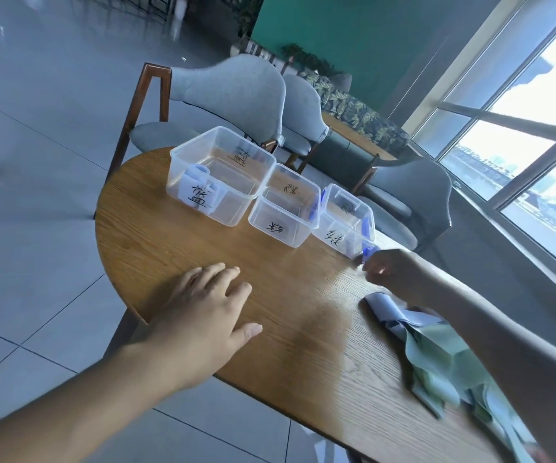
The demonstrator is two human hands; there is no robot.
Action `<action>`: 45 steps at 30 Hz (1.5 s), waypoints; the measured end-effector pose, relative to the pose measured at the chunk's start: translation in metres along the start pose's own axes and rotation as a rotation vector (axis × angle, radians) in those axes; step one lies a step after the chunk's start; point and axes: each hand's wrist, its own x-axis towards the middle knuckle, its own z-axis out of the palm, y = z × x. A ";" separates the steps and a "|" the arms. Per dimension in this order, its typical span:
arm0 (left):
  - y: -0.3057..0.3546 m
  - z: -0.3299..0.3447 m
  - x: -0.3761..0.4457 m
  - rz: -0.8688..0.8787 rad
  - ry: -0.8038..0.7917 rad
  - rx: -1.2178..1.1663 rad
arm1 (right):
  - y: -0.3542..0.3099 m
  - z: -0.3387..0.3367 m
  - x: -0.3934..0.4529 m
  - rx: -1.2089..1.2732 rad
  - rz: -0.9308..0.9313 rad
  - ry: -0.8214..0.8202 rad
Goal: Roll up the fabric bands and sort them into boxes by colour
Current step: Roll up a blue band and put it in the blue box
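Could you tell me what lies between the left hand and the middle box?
Only bare wooden table between the left hand and the middle box, in the head view.

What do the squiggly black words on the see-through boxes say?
"蓝" on the near wall of the left box, which holds a rolled blue band.
"粉" on the near wall of the middle box.
"绿" on the near wall of the right box.
The marks on each box's far wall show mirrored through the plastic; those are too blurred to read surely.
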 end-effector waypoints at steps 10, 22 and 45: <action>0.003 -0.010 -0.005 -0.001 -0.003 -0.015 | 0.025 0.022 -0.032 -0.162 0.030 -0.015; 0.003 -0.013 -0.005 -0.006 -0.019 -0.019 | 0.007 0.017 -0.036 -0.166 -0.004 0.029; 0.017 -0.015 -0.006 0.090 0.111 -0.339 | -0.085 0.058 -0.119 0.191 -0.400 0.132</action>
